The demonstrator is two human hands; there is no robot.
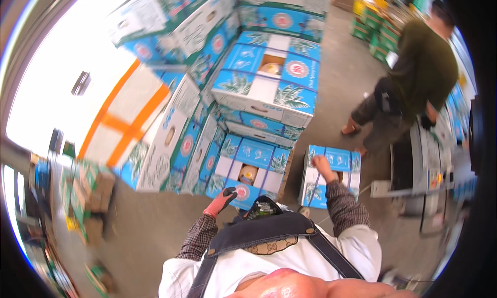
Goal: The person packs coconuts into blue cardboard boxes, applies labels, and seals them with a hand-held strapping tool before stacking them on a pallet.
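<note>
My left hand (221,203), in a pink and black work glove, is beside the near corner of a blue and white printed cardboard carton (254,154). It holds nothing, and I cannot tell if it touches the carton. Through that carton's top opening a round wrapped fruit (247,174) with a yellow sticker shows. My bare right hand (325,168) is over the top of a separate strapped carton (316,195) on the floor at the right. Its fingers are curled near a blue strap; whether they grip it is unclear. My forearm covers part of that carton's opening.
Matching cartons (268,71) are stacked ahead and to the left. A white box with orange tape (124,115) adjoins them. At the right, a person (423,65) stands near a grey machine (423,166). Green cartons (382,34) stand at the far right, brown cartons (95,189) at the left.
</note>
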